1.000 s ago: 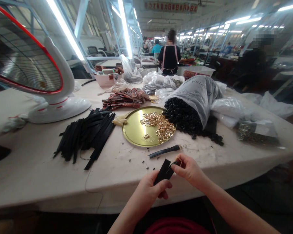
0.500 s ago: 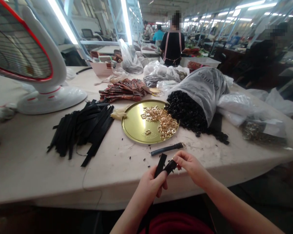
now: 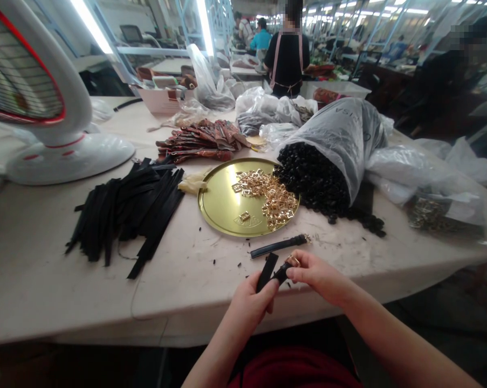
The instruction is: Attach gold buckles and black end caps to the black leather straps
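Note:
My left hand (image 3: 253, 299) is closed around a black strap (image 3: 267, 271), whose flat end sticks up past the thumb. At the strap's other end sits a gold buckle (image 3: 294, 261). My right hand (image 3: 318, 275) pinches the strap close to this buckle, thumb and forefinger together. Just beyond the hands lies another black strap (image 3: 278, 246) with a gold buckle at its right tip. Behind it stands a round gold tray (image 3: 214, 213) bearing a heap of gold buckles (image 3: 275, 196).
Black strips (image 3: 122, 210) are piled at left, beside a white fan (image 3: 69, 156). A plastic bag (image 3: 344, 134) spills small black pieces (image 3: 316, 178) by the tray. Reddish-brown strips (image 3: 205, 141) lie behind it. A person in an apron (image 3: 288, 59) stands farther back.
The gold buckle at the strap's end now shows more clearly by my right fingers, which have shifted slightly. The whole view has tilted a little downward.

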`<state>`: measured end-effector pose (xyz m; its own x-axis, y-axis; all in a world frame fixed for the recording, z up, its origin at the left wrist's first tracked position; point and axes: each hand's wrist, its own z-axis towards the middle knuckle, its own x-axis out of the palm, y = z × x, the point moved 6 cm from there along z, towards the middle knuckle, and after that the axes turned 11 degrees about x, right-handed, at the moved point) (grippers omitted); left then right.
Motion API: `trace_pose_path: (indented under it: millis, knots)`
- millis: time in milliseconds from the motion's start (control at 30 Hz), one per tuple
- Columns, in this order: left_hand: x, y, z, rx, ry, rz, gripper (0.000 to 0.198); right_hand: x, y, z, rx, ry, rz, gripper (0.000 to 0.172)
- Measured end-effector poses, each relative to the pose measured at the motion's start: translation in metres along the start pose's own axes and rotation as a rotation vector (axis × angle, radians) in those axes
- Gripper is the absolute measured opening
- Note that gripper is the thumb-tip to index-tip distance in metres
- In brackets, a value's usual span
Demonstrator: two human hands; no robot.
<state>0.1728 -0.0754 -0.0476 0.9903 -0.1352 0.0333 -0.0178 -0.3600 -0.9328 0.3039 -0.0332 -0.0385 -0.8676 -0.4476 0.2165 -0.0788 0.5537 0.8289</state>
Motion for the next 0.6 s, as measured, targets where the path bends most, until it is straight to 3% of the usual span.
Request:
trace_pose_path:
  millis: [267, 600]
  knots:
    - [0.008, -0.008, -0.004, 0.024, 0.094, -0.024, 0.024, -0.005, 0.005, 0.001, -0.041, -0.039, -0.115, 0.030]
    - [0.012, -0.002, -0.004, 0.034, 0.066, -0.081, 0.031, 0.003, 0.007, -0.005, -0.073, -0.075, -0.093, 0.029]
